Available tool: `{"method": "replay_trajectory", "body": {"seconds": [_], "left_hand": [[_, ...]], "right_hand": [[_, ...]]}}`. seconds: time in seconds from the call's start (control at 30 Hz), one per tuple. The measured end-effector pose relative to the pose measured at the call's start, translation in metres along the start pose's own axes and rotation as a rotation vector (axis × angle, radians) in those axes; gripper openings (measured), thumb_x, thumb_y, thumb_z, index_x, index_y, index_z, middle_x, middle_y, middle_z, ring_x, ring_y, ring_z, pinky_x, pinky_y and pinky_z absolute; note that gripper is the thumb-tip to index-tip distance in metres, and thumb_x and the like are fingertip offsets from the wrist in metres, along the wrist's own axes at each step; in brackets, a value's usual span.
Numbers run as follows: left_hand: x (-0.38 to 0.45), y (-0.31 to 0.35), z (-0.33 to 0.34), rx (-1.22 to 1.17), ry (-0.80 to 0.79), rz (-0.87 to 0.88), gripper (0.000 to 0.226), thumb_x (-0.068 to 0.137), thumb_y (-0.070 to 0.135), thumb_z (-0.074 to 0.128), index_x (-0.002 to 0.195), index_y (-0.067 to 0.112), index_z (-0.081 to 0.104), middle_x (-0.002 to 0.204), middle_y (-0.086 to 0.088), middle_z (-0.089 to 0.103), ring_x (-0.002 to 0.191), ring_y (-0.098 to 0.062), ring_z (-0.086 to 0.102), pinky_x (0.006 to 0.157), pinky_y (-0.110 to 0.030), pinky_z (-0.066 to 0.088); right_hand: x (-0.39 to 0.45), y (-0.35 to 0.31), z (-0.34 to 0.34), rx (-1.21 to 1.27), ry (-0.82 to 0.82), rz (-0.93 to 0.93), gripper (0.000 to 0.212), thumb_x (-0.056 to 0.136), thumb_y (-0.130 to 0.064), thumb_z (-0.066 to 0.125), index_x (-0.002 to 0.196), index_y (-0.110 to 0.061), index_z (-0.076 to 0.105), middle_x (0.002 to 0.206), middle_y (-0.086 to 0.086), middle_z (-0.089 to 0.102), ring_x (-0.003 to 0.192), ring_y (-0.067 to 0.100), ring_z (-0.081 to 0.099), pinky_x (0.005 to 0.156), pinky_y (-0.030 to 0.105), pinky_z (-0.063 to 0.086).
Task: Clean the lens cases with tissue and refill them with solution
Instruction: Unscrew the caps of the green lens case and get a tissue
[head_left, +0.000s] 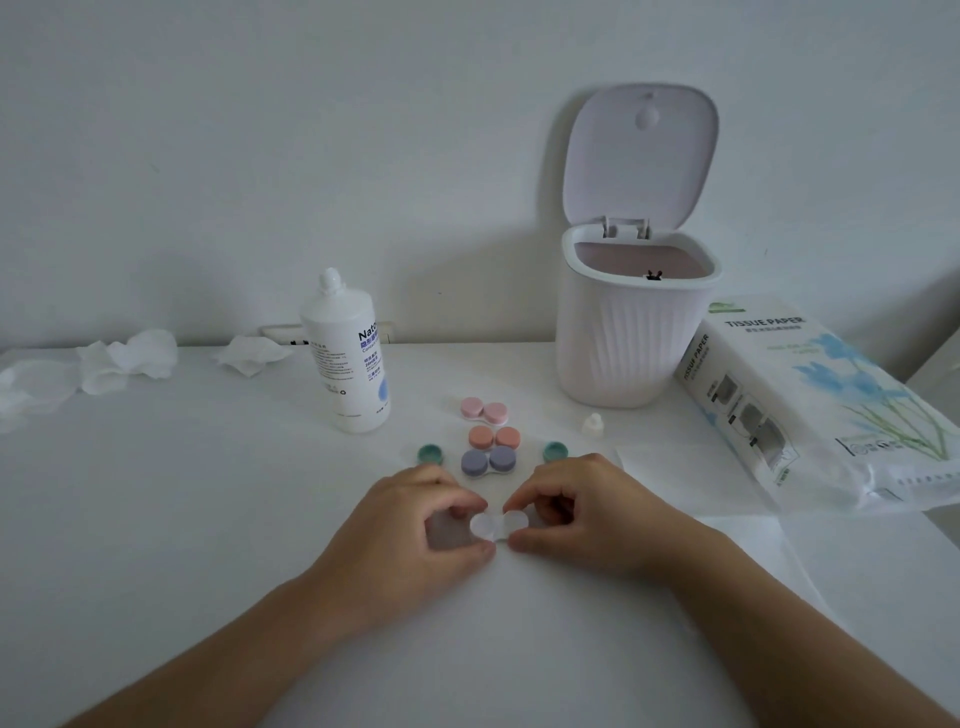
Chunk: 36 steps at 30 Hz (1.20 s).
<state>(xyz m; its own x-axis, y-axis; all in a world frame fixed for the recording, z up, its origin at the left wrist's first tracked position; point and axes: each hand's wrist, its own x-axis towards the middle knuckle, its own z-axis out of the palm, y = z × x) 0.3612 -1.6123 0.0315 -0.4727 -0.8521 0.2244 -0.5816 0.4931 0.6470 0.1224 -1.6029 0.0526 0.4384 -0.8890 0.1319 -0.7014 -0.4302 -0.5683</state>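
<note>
The lens case (497, 526) you are handling, white and uncapped, sits low at centre frame on the worktop (208, 519), pinched at its ends by your left hand (415, 525) and right hand (587, 509). Above stand the bin (631, 332), tissue pack (810, 400) and solution bottle (347, 358). Smaller: three capped cases (491, 436) and two green caps (431, 454).

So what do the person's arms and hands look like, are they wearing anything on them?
No, nothing is worn. The left hand and the right hand are bare, with no gloves, rings, watch or bracelet showing. Both forearms are bare too, right down to the bottom edge of the picture, so no sleeves are in sight. The fingernails look short and plain.
</note>
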Motion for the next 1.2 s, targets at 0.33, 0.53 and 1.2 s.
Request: {"method": "replay_trajectory", "body": {"seconds": [0.33,0.53,1.2], "left_hand": [[-0.001,0.001,0.000,-0.078,-0.004,-0.035,0.022,0.070,0.053,0.075,0.088,0.040,0.076,0.092,0.017,0.061,0.077,-0.010,0.058,0.066,-0.018,0.040],[-0.001,0.001,-0.001,-0.083,-0.004,-0.044,0.018,0.071,0.051,0.075,0.088,0.045,0.073,0.093,0.016,0.061,0.072,-0.007,0.056,0.063,-0.014,0.039],[0.001,0.010,-0.012,-0.144,0.014,-0.160,0.014,0.075,0.033,0.084,0.083,0.041,0.074,0.066,0.018,0.063,0.055,-0.002,0.051,0.054,-0.011,0.039]], "right_hand": [[-0.012,-0.003,-0.029,-0.072,0.078,0.036,0.041,0.085,-0.055,0.063,0.123,-0.037,0.066,0.085,-0.021,0.063,0.083,0.002,0.060,0.070,0.012,0.045],[-0.060,0.020,-0.075,-0.495,0.112,0.307,0.035,0.096,-0.041,0.057,0.131,-0.038,0.059,0.117,-0.026,0.058,0.110,-0.001,0.056,0.094,0.021,0.045],[-0.076,0.016,-0.072,-0.442,0.258,0.482,0.014,0.091,-0.040,0.062,0.078,-0.036,0.067,0.071,-0.023,0.066,0.070,0.001,0.062,0.065,0.023,0.053]]}}
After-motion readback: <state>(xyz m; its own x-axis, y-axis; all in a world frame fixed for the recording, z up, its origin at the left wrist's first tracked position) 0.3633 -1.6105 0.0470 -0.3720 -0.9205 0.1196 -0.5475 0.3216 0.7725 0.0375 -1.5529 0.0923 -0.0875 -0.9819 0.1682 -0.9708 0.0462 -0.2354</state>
